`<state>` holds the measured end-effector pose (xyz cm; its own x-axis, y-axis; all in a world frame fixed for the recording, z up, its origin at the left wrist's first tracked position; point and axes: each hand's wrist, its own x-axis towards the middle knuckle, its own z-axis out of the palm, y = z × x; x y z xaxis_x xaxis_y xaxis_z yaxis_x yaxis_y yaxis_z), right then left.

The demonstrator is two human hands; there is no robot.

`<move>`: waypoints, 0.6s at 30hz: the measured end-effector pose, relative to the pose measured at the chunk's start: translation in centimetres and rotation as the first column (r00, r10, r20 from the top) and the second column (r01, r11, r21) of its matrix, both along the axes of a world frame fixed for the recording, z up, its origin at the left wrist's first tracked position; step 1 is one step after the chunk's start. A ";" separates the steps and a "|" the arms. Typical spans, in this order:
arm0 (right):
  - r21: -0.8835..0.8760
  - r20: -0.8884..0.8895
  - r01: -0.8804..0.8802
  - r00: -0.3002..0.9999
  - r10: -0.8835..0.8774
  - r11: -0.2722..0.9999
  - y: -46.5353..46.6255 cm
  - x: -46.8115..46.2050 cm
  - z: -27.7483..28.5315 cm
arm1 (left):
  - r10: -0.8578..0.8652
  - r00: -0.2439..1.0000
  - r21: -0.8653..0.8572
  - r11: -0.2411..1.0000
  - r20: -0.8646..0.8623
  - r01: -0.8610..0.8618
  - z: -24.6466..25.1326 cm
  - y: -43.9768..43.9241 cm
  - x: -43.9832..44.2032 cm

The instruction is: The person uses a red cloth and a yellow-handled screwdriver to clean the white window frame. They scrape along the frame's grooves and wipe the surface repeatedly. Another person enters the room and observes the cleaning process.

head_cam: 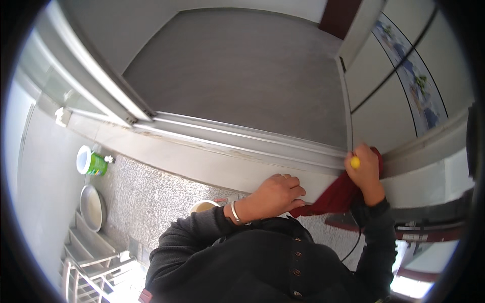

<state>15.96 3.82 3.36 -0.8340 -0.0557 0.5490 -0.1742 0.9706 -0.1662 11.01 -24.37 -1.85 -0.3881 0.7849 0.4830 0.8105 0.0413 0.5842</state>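
My right hand [363, 166] is closed round a tool with a yellow handle [355, 162], at the right end of the sliding window's metal track [246, 138]. What the tool's far end looks like is hidden. A dark red cloth [333, 197] hangs below and behind that hand, over the pale sill [212, 166]. My left hand [278, 193] rests at the sill's near edge, its fingers curled and its thumb beside the cloth's lower corner. Whether it pinches the cloth I cannot tell.
Sliding window frames [94, 68] stand at the left. Below the sill, a green and white bucket [96, 163], a metal basin [91, 208] and a partly hidden pale container [204, 206] stand on the speckled floor. A metal railing [98, 272] is at lower left, tiled wall [382, 91] at right.
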 end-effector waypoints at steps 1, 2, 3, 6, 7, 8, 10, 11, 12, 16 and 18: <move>0.022 -0.071 -0.087 0.994 0.089 0.996 -0.4 0.4 0.4 | 0.030 1.000 0.006 1.000 -0.001 -0.030 -0.1 -0.3 0.0; -0.016 -0.086 -0.083 0.993 0.081 0.996 -0.7 1.0 0.9 | 0.062 0.998 0.015 0.998 -0.012 -0.062 -0.2 -0.4 0.0; -0.059 -0.151 -0.112 0.983 0.102 0.992 -1.2 1.8 1.6 | 0.077 0.997 0.007 0.997 -0.008 -0.077 -0.3 -0.6 0.1; -0.201 -0.310 -0.163 0.946 0.095 0.966 -2.2 4.3 3.9 | 0.066 0.998 0.030 0.997 0.013 -0.066 -0.5 -0.4 0.0; -0.251 -0.361 -0.168 0.930 0.069 0.953 -2.6 5.2 4.7 | 0.072 0.997 0.052 0.996 0.023 -0.073 -0.5 -0.3 -0.1; -0.223 -0.399 -0.167 0.915 0.067 0.960 -2.9 5.9 5.3 | 0.101 0.994 -0.017 0.995 0.030 -0.101 -0.5 0.0 -0.1; -0.260 -0.460 -0.244 0.882 0.102 0.934 -3.3 6.7 5.9 | 0.109 0.994 -0.025 0.994 0.023 -0.108 -0.5 0.8 0.5; -0.301 -0.460 -0.264 0.882 0.103 0.916 -3.6 7.1 6.0 | 0.135 0.991 -0.026 0.991 0.018 -0.135 -0.4 1.2 0.7; -0.318 -0.469 -0.308 0.873 0.133 0.897 -3.8 7.5 6.0 | 0.157 0.988 -0.050 0.986 0.009 -0.157 -0.4 1.8 1.0; -0.429 -0.455 -0.407 0.869 0.197 0.806 -4.9 8.4 4.9 | 0.046 0.999 -0.073 0.996 -0.004 -0.047 -0.3 4.4 1.9; -0.489 -0.458 -0.466 0.857 0.237 0.738 -5.3 8.8 4.0 | -0.021 0.999 -0.118 0.993 -0.027 0.017 -0.4 5.1 2.0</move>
<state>24.76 -1.46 7.40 -0.5667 0.1080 0.8168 -0.6381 0.5696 -0.5180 13.01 -19.27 -2.22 -0.3603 0.8439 0.3974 0.8278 0.0930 0.5532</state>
